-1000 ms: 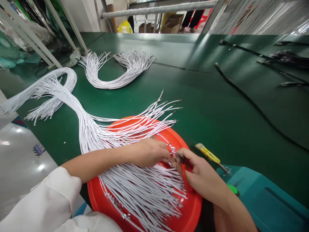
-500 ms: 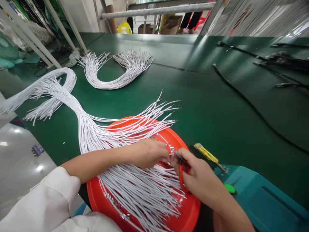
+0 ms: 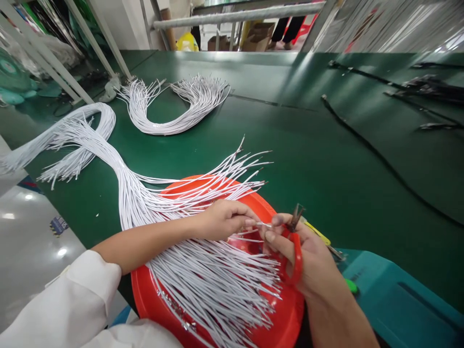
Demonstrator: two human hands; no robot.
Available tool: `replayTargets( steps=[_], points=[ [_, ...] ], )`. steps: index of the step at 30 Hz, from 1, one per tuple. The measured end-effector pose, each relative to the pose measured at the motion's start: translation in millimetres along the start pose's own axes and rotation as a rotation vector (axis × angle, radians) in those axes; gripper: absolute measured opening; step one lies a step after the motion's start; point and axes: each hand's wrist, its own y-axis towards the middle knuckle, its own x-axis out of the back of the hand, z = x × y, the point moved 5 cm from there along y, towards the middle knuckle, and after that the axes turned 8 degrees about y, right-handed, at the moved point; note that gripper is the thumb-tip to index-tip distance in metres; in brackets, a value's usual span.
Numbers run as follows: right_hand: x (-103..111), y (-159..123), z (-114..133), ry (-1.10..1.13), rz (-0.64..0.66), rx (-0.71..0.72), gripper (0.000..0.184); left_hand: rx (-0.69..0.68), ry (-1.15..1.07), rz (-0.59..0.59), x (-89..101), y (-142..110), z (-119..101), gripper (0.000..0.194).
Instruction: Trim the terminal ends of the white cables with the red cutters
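My left hand pinches a thin white wire by its end, above a round red tray. My right hand grips red-handled cutters with the jaws pointing up, and its thumb and forefinger touch the same wire end. A thick fan of white wires lies across the tray under both hands and runs back left over the green table.
Two more white wire bundles lie on the table at the back left. A yellow tool lies right of the tray, next to a teal box. Black cables cross the table's right side. Metal frame legs stand at the far left.
Both hands have lifted slightly off the wire pile. The cutters have swung from pointing down at the wires to pointing up, and a single wire is now held between the two hands.
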Motion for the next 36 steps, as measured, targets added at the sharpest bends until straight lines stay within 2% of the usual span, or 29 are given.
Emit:
replayTargets(
  steps=[2,5,11,16,19,21,24,28,30,32,36],
  points=[
    [3,1,6,-0.034,-0.116,0.162,0.039,0.112,-0.129,-0.015,-0.9,1,6,0.018],
    [1,-2,14,-0.117,-0.18,0.348,0.036,0.202,-0.202,-0.015,-2.2,1,9,0.019],
    [-6,-11,16,-0.311,-0.278,0.548,0.027,0.203,-0.258,-0.044,-2.6,0,7,0.013],
    [-9,-13,9,-0.276,-0.349,0.536,0.025,0.116,-0.271,-0.075,-4.4,1,6,0.011],
    [-9,-13,4,-0.18,-0.379,0.475,0.029,0.031,-0.211,-0.163,-4.2,0,7,0.014],
    [-10,-13,1,-0.135,-0.391,0.457,0.031,-0.012,-0.121,-0.262,-2.7,-2,5,0.015],
    [-14,-17,1,-0.153,-0.399,0.514,0.031,-0.094,0.085,-0.399,-0.4,-7,-2,0.013],
    [-19,-22,5,-0.205,-0.344,0.594,0.028,-0.22,0.323,-0.485,-0.1,-11,-11,0.014],
    [-19,-23,8,-0.207,-0.338,0.635,0.028,-0.21,0.365,-0.482,0.1,-10,-10,0.013],
    [-13,-21,12,-0.205,-0.387,0.65,0.028,-0.152,0.339,-0.466,1.3,-8,-5,0.011],
    [0,-9,9,-0.339,-0.473,0.506,0.027,-0.035,0.202,-0.47,6.3,-4,4,0.016]
  ],
)
